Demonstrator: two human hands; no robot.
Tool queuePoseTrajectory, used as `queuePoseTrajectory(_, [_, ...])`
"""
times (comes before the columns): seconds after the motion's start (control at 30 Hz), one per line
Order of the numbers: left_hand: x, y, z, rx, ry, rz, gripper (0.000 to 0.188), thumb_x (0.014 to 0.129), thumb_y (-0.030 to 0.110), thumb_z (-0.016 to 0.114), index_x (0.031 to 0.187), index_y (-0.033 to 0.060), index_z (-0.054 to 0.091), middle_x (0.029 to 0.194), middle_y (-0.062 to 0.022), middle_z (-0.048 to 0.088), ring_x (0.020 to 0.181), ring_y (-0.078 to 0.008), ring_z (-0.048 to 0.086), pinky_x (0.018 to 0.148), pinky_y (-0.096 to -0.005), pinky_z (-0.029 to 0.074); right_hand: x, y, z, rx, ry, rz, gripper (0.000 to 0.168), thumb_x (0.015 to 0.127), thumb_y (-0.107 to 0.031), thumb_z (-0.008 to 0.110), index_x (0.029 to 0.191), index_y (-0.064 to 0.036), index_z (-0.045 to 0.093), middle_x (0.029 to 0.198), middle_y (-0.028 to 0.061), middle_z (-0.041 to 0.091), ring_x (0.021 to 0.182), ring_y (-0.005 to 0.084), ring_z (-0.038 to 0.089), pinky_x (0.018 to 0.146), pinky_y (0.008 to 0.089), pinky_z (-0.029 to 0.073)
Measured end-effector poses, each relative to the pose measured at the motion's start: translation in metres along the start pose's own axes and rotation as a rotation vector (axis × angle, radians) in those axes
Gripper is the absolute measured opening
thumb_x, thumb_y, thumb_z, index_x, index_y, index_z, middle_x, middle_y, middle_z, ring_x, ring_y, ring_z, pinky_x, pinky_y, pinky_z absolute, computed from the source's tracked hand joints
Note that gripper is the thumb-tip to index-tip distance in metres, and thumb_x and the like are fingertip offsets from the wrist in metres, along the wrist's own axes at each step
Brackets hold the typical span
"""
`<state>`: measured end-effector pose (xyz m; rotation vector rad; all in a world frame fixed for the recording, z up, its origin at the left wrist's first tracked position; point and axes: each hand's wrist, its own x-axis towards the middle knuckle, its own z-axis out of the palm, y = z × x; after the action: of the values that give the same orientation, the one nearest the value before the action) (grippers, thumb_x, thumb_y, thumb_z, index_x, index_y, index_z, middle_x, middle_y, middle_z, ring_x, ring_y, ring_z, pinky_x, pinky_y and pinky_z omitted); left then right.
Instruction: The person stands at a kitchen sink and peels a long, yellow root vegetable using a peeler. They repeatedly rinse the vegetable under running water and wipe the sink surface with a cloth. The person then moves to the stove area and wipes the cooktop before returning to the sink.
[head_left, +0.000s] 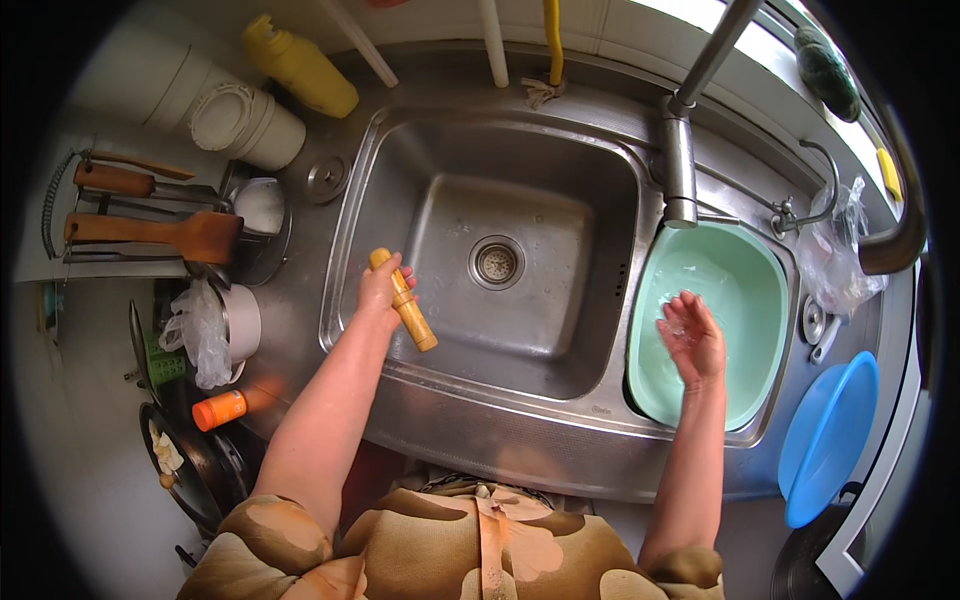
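Observation:
My left hand (381, 289) grips a yellowish wooden cylinder (415, 322) with a ring around its middle. It slants over the left part of the steel sink bowl (465, 360); what kind of tool it is cannot be told. My right hand (696, 341) is above the pale green plastic basin (757, 382), palm up and slightly cupped, with glints of water at the fingers. Clear water (690, 277) lies in the basin, which sits in the smaller right-hand bowl. The large bowl's drain strainer (496, 262) is in view.
A steel faucet (680, 172) reaches over the basin's back edge. To the right leans a blue plastic basin (829, 442). On the left are an orange jar (219, 410), a pot with a plastic bag (202, 337), hanging spatulas (157, 229) and a yellow bottle (304, 71).

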<state>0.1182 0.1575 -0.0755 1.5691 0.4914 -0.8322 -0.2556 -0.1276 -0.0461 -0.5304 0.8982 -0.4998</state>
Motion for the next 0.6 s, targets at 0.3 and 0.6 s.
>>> queuePoseTrajectory(0.3, [-0.017, -0.003, 0.059, -0.341, -0.291, -0.154, 0.024, 0.088, 0.028, 0.064, 0.1, 0.012, 0.051, 0.085, -0.0052, 0.056, 0.075, -0.0196, 0.057, 0.065, -0.0397, 0.05, -0.027, 0.117, 0.22, -0.871, -0.325, -0.196, 0.029, 0.093, -0.016, 0.059, 0.119, -0.002, 0.062, 0.106, 0.0055, 0.067, 0.098, 0.014, 0.061, 0.086, 0.0278, 0.048])
queuePoseTrajectory(0.6, [-0.012, 0.034, -0.014, -0.06, -0.16, 0.006, 0.033, 0.087, 0.04, 0.062, 0.101, 0.0106, 0.056, 0.082, -0.0034, 0.055, 0.075, -0.018, 0.057, 0.07, -0.0416, 0.051, -0.02, -0.031, -0.001, -0.591, 0.481, -0.329, 0.033, 0.094, -0.026, 0.058, 0.121, -0.008, 0.06, 0.112, 0.006, 0.066, 0.099, 0.0172, 0.062, 0.077, 0.0298, 0.051])
